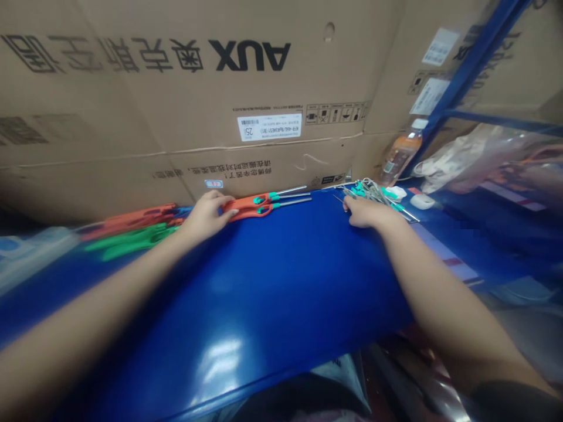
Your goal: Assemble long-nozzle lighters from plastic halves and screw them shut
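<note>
My left hand (209,215) is closed around the handle ends of two orange stick lighters (246,210). They lie side by side on the blue table (281,281), with teal triggers and metal nozzles pointing right. My right hand (361,212) pinches a thin metal rod (338,199), whose tip sticks out to the left; the fingers hide the rest. Right behind that hand is a loose pile of metal lighter nozzles (373,192) with teal parts.
Orange lighter bodies (136,220) and green ones (132,240) lie at the left, near a clear plastic container (35,252). A large cardboard box (176,129) walls the back. An orange drink bottle (402,152) and a white tape roll (422,201) stand right, by a blue frame post (475,64).
</note>
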Demonstrator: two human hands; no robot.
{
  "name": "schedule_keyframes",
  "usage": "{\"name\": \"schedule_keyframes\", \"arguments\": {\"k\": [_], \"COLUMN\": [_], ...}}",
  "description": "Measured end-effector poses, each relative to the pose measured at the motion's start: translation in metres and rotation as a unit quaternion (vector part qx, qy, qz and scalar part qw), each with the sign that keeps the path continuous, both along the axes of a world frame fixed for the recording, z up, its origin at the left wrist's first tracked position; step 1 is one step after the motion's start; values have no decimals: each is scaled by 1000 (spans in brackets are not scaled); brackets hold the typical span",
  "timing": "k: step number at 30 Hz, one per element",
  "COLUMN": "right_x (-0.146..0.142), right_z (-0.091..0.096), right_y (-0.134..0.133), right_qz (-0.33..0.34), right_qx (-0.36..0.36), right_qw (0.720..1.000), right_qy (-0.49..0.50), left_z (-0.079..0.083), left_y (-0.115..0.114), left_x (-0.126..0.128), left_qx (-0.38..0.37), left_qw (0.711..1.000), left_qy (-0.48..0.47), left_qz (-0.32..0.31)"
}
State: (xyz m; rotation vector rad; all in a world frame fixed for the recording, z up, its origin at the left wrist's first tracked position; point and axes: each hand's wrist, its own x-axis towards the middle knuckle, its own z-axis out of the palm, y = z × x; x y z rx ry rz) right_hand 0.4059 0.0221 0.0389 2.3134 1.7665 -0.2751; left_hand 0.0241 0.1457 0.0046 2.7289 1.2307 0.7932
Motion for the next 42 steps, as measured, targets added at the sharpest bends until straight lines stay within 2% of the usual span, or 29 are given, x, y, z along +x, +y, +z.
{"name": "schedule_keyframes", "arguments": {"k": [4,10,17,23,26,30,34,38,42], "right_x": [-1,-9,-12,-6,-5,-17,-46,-77,-92], "right_z": [0,3,0,-3,-5,-7,-11,-19,-24], "right_y": [0,-2,-2,0,1,3,-2,-13,-22], "right_qz": [-8,-11,-6,-4,16,124,271,375,415], "right_qx": [3,4,18,34,63,126,140,141,131], "right_qw": [1000,1000,999,999,998,984,947,898,871], "right_qy": [-12,-23,-33,-27,-28,9,95,182,228], "left_z": [-7,-9,-10,-10,-8,-4,0,6,11], "left_y": [15,17,7,-6,-20,-47,-63,-63,-56], "left_x": [8,11,20,28,24,4,-33,-77,-115], "left_qx": [-3,13,65,89,91,76,47,48,62], "left_qw": [1000,999,996,994,995,994,991,988,977], "left_qy": [4,-8,-12,11,28,72,122,120,112], "left_qz": [10,37,65,56,41,16,17,84,169]}}
